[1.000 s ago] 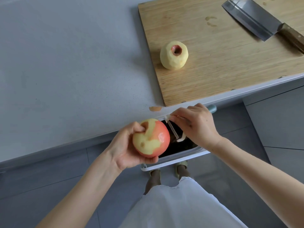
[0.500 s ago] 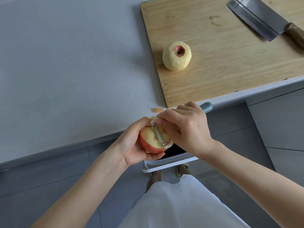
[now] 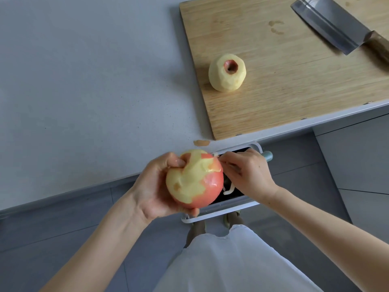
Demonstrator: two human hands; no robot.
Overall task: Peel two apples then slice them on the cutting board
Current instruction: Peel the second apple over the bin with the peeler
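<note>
One pale, fully peeled apple [image 3: 227,73] sits on the wooden cutting board [image 3: 273,98]. The left hand [image 3: 151,186] cups a half-stripped red apple [image 3: 194,179] just off the grey counter [image 3: 84,91]. Beside it, the right hand [image 3: 248,173] curls round a teal-handled peeler [image 3: 228,190]. I'd say slicing hasn't begun.

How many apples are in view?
2. The peeled apple sits on the cutting board. The half-peeled apple is held in the left hand, just past the counter edge. No others are visible.
</note>
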